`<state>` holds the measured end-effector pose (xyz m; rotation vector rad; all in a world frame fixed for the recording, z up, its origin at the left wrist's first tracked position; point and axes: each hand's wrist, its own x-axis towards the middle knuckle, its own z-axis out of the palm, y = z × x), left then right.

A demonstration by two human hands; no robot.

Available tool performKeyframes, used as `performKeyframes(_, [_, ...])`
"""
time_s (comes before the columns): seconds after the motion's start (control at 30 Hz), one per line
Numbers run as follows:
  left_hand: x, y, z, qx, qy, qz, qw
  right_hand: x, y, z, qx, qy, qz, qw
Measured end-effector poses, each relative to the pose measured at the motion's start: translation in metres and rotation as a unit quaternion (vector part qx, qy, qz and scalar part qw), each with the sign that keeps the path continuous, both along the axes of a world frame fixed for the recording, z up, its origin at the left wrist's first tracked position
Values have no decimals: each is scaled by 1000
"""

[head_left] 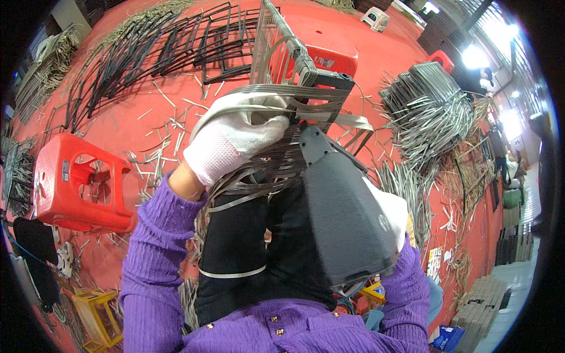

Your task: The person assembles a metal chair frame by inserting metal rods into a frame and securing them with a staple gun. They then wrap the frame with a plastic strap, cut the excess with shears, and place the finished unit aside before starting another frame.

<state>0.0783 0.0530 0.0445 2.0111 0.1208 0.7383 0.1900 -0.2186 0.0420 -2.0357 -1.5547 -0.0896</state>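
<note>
My left hand (241, 138), in a white knitted glove, is closed on a bundle of flat grey strips (247, 94) beside a partly woven black frame (335, 82). More strips hang in loops over my black-trousered legs. My right hand (391, 209), also gloved, is at the right side of a dark grey wedge-shaped tool (350, 215). The tool's narrow end has small screws and points at the frame's lower corner, near my left fingertips. My right fingers are mostly hidden behind the tool, which appears held up by that hand.
A red stool (65, 182) stands at left; another red stool (329, 50) is under the work. Black metal frames (159, 53) lie at far left. A pile of grey strips (429, 106) is at right, with scraps scattered on the red floor. A yellow stand (97, 317) is at lower left.
</note>
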Motion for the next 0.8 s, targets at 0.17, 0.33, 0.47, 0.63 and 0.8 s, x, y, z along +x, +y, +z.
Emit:
performKeyframes(0.17, [-2, 3, 3, -94, -33, -70, 993, 2, -3, -10, 36, -17, -13, 999])
performKeyframes(0.33, [-3, 7, 0, -82, -21, -80, 993, 1, -3, -7, 35, -1, -1, 999])
performKeyframes(0.47, [-4, 8, -1, -61, -11, -66, 996, 1, 3, -7, 68, 1, 19, 998])
performKeyframes(0.63, [-2, 6, 2, -199, 0, -77, 977, 1, 7, -3, 33, 44, 3, 998])
performKeyframes(0.8, [-2, 6, -3, -236, -13, -80, 968, -4, 8, 6, 37, 50, 7, 998])
